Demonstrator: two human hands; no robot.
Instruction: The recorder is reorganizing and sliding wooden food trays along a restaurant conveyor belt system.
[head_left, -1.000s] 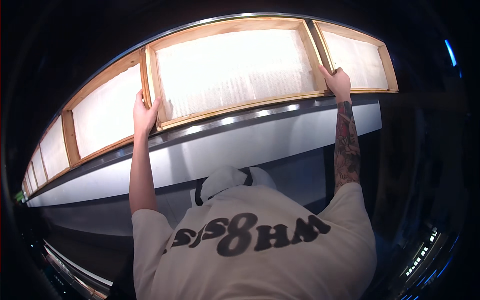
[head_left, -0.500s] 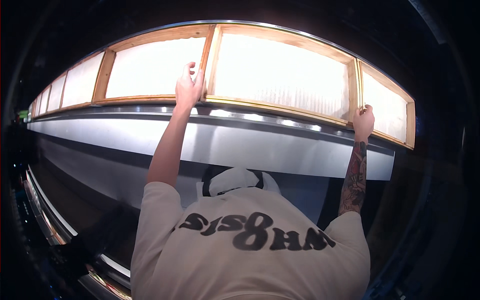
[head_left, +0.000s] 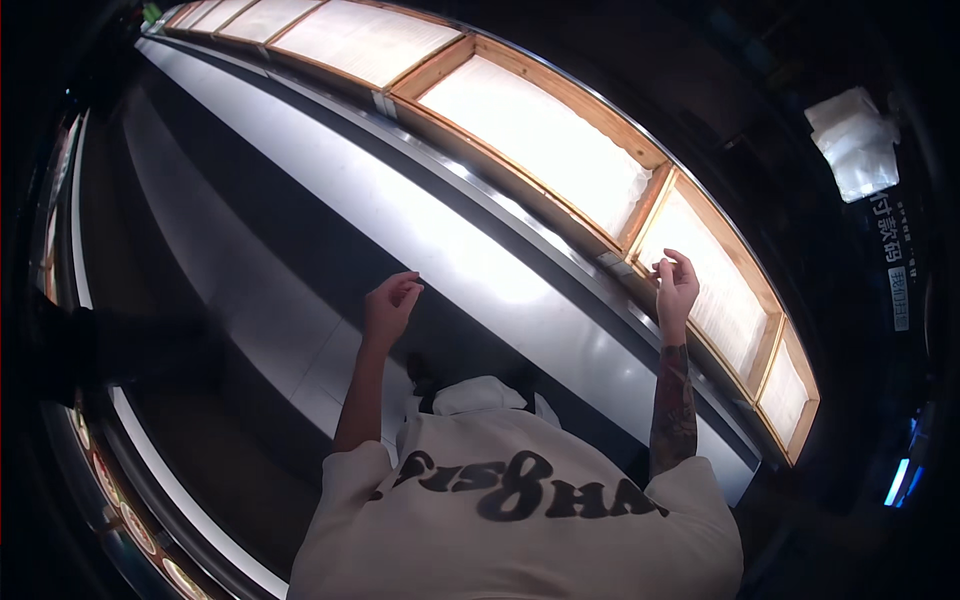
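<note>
My left hand (head_left: 391, 306) hangs over the dark area in front of the steel counter, apart from the trays. Its fingers are loosely bent and apart, with nothing visible in them. My right hand (head_left: 678, 292) is at the near side of a wooden-framed tray (head_left: 712, 292) with a bright white lining. Its fingers are bent and apart, overlapping the tray in view; whether they touch it I cannot tell. To its left lies another wooden-framed tray (head_left: 540, 135), also lined in white.
Several more lit wooden trays (head_left: 367, 42) continue to the far left. A steel counter front (head_left: 480, 255) slopes below them. Clear plastic packaging (head_left: 853, 143) shows at the upper right. A pale rail (head_left: 185, 515) runs along the lower left.
The view has turned, so the tray row now slants down to the right. My left hand has left the tray frame and come lower. My right hand is still near the trays.
</note>
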